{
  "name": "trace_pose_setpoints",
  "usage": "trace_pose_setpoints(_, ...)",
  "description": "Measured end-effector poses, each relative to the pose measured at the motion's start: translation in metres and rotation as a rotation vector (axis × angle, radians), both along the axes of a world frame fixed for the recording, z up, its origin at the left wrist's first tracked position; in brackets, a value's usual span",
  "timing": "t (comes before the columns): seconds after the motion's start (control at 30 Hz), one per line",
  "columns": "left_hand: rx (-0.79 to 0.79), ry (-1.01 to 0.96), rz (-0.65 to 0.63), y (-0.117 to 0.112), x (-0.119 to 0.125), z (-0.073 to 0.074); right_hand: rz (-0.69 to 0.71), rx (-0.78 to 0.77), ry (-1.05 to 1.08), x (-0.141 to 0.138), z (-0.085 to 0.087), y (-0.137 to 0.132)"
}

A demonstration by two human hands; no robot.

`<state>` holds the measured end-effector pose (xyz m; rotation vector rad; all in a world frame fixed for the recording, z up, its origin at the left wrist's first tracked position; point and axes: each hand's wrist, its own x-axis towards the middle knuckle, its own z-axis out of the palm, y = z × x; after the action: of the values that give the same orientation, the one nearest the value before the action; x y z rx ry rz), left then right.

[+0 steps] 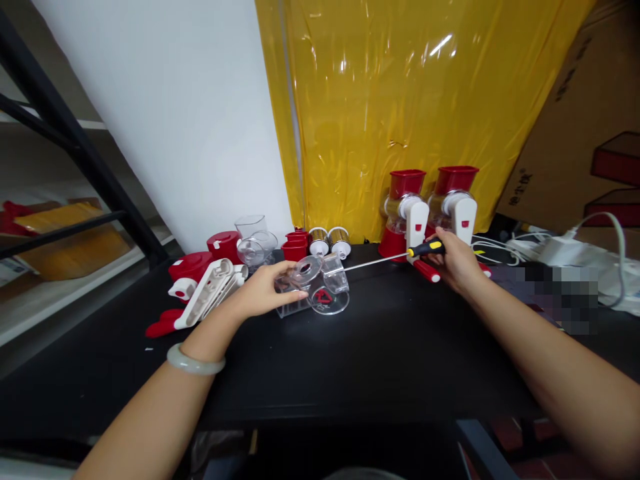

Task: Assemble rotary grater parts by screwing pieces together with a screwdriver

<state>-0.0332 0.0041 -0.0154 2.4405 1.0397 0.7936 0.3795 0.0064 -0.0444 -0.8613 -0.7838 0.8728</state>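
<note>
My left hand [270, 288] grips a clear plastic grater body [330, 303] just above the black table, thumb on the near side. A red mark shows on or through its round part. In my right hand [453, 260] is a screwdriver [424, 249] with a yellow and black handle. Its long shaft points left, and the tip meets the upper right part of the clear body; whether it touches a screw there is too small to tell. Behind my right hand stand two assembled rotary graters, the nearer one [407, 213] with a red hopper and white crank.
On the left lie white crank handles [213, 290], red bases [193, 265] and another clear body [256, 243]. Red hoppers [295, 247] and metal grater drums [339, 241] stand at the back. White cables and a power adapter [557, 250] lie right, before a cardboard box [565, 133].
</note>
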Motion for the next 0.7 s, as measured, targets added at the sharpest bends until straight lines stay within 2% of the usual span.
trace_pose_setpoints(0.1,0.000,0.001,0.010,0.000,0.000,-0.001,-0.013,-0.046,0.030,0.000,0.002,0.001)
trace_pose_setpoints(0.3,-0.023,0.015,-0.009,-0.001,0.000,0.002,0.076,-0.062,0.097,0.003,0.003,-0.001)
trace_pose_setpoints(0.5,-0.036,0.138,-0.009,-0.004,-0.003,0.009,0.031,-0.055,0.106,-0.001,0.005,-0.004)
trace_pose_setpoints(0.6,-0.066,0.076,-0.019,-0.005,-0.003,0.011,-0.003,-0.046,0.138,-0.002,0.006,-0.005)
trace_pose_setpoints(0.7,-0.092,-0.069,-0.006,-0.005,-0.003,0.011,-0.038,-0.031,0.178,0.000,0.008,-0.003)
